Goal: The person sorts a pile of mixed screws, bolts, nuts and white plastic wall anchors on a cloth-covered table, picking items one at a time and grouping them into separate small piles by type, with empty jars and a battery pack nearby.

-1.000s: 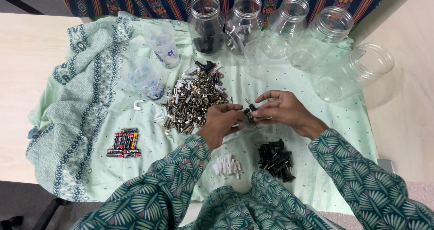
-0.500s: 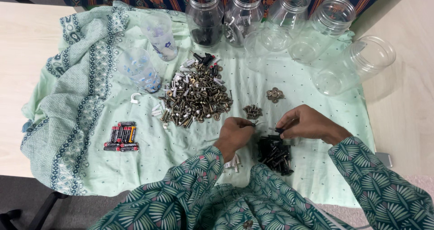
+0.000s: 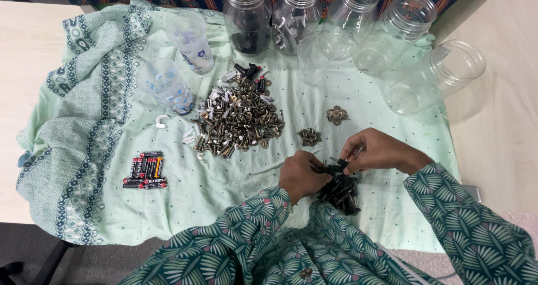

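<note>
Both my hands meet over a heap of black screws (image 3: 341,191) on the pale green cloth (image 3: 224,178). My left hand (image 3: 301,175) is curled at the heap's left edge, fingertips touching the screws; what it holds is hidden. At the heap's top, my right hand (image 3: 380,150) pinches a black screw between thumb and fingers. A small cluster of dark bronze screws (image 3: 309,136) and a few round washers (image 3: 336,114) lie just beyond my hands.
A big mixed pile of screws and plugs (image 3: 241,117) fills the middle. Batteries (image 3: 144,170) and a white hook (image 3: 161,122) lie left. Two plastic cups (image 3: 162,86) lie on their sides. Several clear jars (image 3: 392,33) line the back; one holds black pieces (image 3: 246,21).
My hands drew back from the mixed pile to the black screw heap near me. The bronze cluster and washers came into view. My left arm now covers the white plugs.
</note>
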